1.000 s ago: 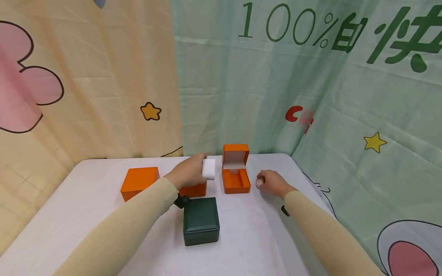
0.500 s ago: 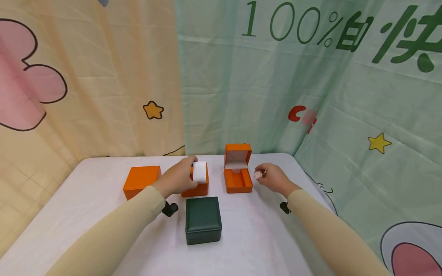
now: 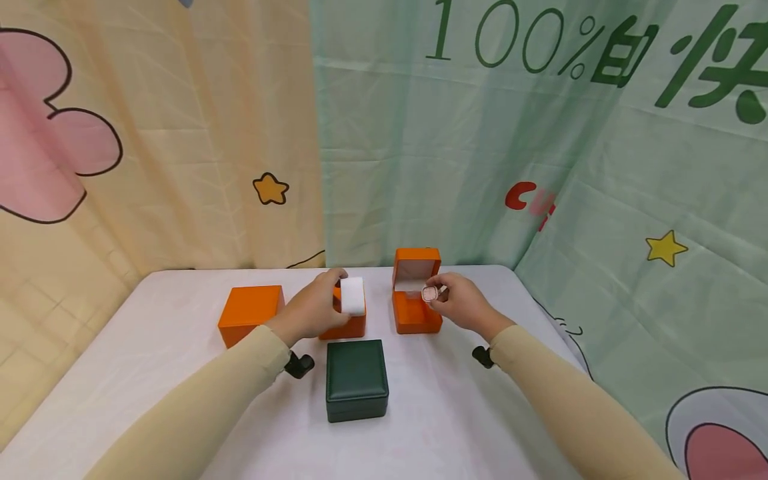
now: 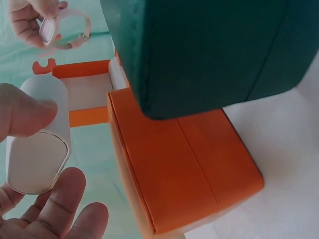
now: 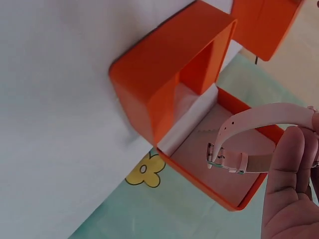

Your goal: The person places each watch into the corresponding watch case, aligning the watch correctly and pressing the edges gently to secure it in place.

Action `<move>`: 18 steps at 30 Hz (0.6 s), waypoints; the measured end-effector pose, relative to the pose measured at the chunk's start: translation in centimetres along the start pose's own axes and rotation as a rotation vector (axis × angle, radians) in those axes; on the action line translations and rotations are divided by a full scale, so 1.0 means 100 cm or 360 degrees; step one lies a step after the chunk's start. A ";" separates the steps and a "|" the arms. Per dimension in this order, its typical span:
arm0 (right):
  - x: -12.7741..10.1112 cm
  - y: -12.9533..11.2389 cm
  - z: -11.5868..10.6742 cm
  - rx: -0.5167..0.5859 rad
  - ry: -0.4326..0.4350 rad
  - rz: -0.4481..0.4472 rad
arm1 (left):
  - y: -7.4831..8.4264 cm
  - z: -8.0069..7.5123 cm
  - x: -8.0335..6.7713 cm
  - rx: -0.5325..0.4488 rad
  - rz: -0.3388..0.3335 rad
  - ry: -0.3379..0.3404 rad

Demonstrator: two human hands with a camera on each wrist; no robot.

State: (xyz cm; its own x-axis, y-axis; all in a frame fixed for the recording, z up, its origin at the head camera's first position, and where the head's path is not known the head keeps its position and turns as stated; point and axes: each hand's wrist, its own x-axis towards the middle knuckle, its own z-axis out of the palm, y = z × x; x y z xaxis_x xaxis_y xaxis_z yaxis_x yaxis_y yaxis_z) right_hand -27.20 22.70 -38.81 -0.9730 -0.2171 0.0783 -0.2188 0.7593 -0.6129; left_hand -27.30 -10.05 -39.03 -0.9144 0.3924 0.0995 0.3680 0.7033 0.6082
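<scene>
In the head view my left hand [image 3: 309, 307] grips a small white watch cushion [image 3: 353, 297] above an orange box. The left wrist view shows the thumb on the rounded top of this cushion [image 4: 40, 129], with fingers beneath. My right hand [image 3: 471, 303] pinches a pale pink wristwatch [image 3: 429, 293] by its dial end, in front of an open orange watch box [image 3: 415, 319]. Its strap [image 5: 264, 117] hangs as a loop with the buckle in the right wrist view. The open box [image 5: 169, 69] has a bare compartment and a light-lined raised lid.
Nearest to me stands a closed dark green box [image 3: 357, 377]. A closed orange box [image 3: 251, 307] sits at the left, and another orange box [image 3: 354, 328] lies partly hidden behind my left hand. The white-covered table [image 3: 444, 413] ends at a printed curtain [image 3: 414, 167].
My right hand has brought the watch left and up, from beside the open box to in front of it. My left hand drew slightly back left with the cushion, then stayed nearly still.
</scene>
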 end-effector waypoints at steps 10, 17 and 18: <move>-0.004 -0.030 0.006 0.0155 0.0038 -0.0105 | 0.010 0.003 -0.001 -0.0116 0.0019 -0.0009; -0.005 -0.044 0.010 0.0216 0.0042 -0.0171 | 0.014 0.006 0.001 -0.0158 0.0040 -0.0005; -0.005 -0.045 0.011 0.0219 0.0042 -0.0178 | 0.014 0.007 0.001 -0.0162 0.0040 -0.0004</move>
State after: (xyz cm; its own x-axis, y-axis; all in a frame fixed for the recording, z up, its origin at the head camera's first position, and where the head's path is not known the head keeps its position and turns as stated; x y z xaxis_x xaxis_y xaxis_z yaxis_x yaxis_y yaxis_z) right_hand -25.64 18.73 -36.95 -0.9452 -0.2778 0.1714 -0.3152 0.6399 -0.7008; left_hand -26.78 -8.60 -38.67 -0.9046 0.4109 0.1135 0.3715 0.6293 0.6827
